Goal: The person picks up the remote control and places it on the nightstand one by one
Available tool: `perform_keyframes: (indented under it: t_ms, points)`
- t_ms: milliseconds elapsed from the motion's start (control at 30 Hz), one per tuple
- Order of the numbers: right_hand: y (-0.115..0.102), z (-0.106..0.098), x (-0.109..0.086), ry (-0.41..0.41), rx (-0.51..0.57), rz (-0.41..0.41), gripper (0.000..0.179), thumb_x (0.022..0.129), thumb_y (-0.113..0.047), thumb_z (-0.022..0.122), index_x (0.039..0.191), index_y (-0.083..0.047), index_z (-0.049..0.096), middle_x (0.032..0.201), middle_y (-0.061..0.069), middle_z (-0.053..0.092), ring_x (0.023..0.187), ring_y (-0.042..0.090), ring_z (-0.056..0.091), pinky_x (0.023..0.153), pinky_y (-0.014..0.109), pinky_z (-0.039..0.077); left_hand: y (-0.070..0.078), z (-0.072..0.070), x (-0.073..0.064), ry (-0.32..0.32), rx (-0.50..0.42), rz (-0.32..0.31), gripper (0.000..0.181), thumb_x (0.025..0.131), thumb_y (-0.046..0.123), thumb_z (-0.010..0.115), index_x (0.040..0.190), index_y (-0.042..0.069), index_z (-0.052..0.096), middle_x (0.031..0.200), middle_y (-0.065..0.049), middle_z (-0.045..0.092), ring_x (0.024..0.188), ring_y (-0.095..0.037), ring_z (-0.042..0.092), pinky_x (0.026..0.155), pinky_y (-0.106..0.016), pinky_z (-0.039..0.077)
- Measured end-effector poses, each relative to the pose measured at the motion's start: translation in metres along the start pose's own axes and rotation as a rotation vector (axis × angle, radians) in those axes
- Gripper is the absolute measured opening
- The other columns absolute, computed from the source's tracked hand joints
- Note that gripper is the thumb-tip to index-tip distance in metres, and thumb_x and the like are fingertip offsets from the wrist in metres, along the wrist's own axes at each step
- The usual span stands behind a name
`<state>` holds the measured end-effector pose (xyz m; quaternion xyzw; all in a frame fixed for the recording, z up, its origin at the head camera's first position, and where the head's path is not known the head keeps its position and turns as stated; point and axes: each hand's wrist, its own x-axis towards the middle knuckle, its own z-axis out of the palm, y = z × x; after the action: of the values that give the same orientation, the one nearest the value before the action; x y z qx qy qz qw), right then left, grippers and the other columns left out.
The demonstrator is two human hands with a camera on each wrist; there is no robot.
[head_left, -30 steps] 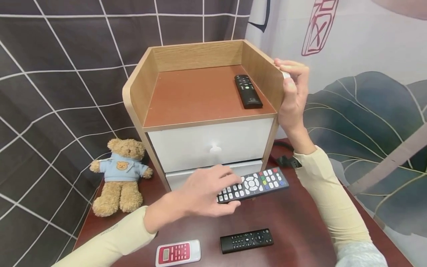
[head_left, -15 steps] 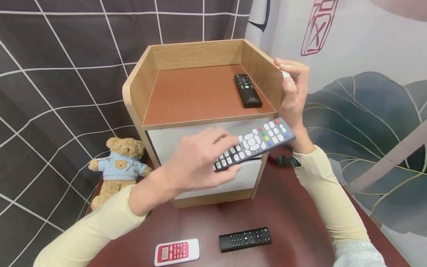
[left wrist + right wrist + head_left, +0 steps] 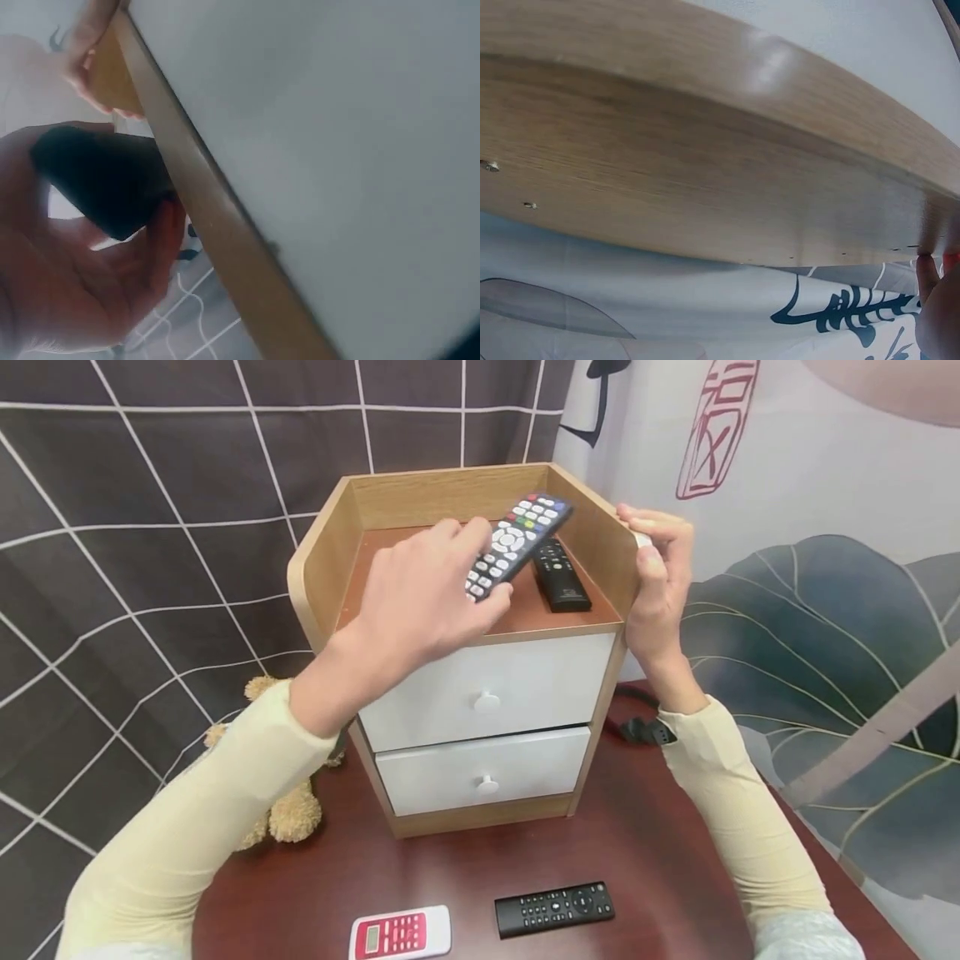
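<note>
My left hand [image 3: 420, 593] holds a black remote control [image 3: 517, 537] with white and coloured buttons, tilted up to the right above the cabinet's top shelf. The left wrist view shows the dark underside of that remote [image 3: 105, 180] between thumb and fingers. A second black remote [image 3: 562, 583] lies on the shelf, partly behind the held one. With thumb and fingers, my right hand [image 3: 660, 577] grips the right side panel of the small wooden cabinet [image 3: 427, 693]. Only a few right fingers [image 3: 928, 279] show at the edge of the right wrist view.
Two white drawers with round knobs [image 3: 486, 702] front the cabinet. On the dark red table [image 3: 450, 868] lie a red-and-white remote [image 3: 401, 933] and another black remote [image 3: 555, 910]. A teddy bear [image 3: 295, 814] sits at left, mostly behind my left arm. A black cable [image 3: 643, 731] lies at right.
My left hand has raised the held remote from in front of the drawers to above the top shelf, turning it more upright. My right hand stays on the side panel.
</note>
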<state>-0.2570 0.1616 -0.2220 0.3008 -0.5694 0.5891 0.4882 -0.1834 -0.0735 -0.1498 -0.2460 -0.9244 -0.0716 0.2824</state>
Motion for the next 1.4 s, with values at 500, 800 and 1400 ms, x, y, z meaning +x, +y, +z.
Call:
perform_keyframes:
  t_ms: [500, 800, 1400]
  points:
    - [0.001, 0.001, -0.003, 0.014, 0.017, 0.027, 0.034, 0.086, -0.019, 0.038, 0.108, -0.005, 0.059, 0.116, -0.005, 0.061, 0.118, 0.021, 0.055, 0.102, 0.034, 0.037, 0.021, 0.012, 0.07, -0.585, 0.229, -0.241, 0.06, 0.093, 0.035, 0.044, 0.143, 0.003, 0.045, 0.131, -0.02, 0.049, 0.116, -0.032, 0.055, 0.093, -0.042, 0.053]
    - [0.002, 0.0, -0.002, 0.001, 0.009, 0.028, 0.034, 0.086, -0.018, 0.038, 0.11, -0.004, 0.058, 0.117, -0.005, 0.06, 0.118, 0.021, 0.054, 0.101, 0.033, 0.037, 0.033, 0.024, 0.074, -0.546, 0.161, -0.267, 0.06, 0.097, 0.043, 0.045, 0.14, 0.003, 0.051, 0.131, -0.018, 0.05, 0.106, -0.026, 0.058, 0.09, -0.035, 0.055]
    - [-0.009, 0.007, -0.002, 0.048, 0.084, 0.028, 0.03, 0.086, -0.011, 0.037, 0.104, -0.004, 0.059, 0.112, 0.003, 0.062, 0.118, 0.028, 0.056, 0.106, 0.035, 0.039, 0.075, 0.027, 0.004, -0.028, 0.045, 0.332, 0.029, 0.099, 0.039, 0.047, 0.111, 0.016, 0.06, 0.104, 0.0, 0.061, 0.087, -0.021, 0.06, 0.06, -0.033, 0.053]
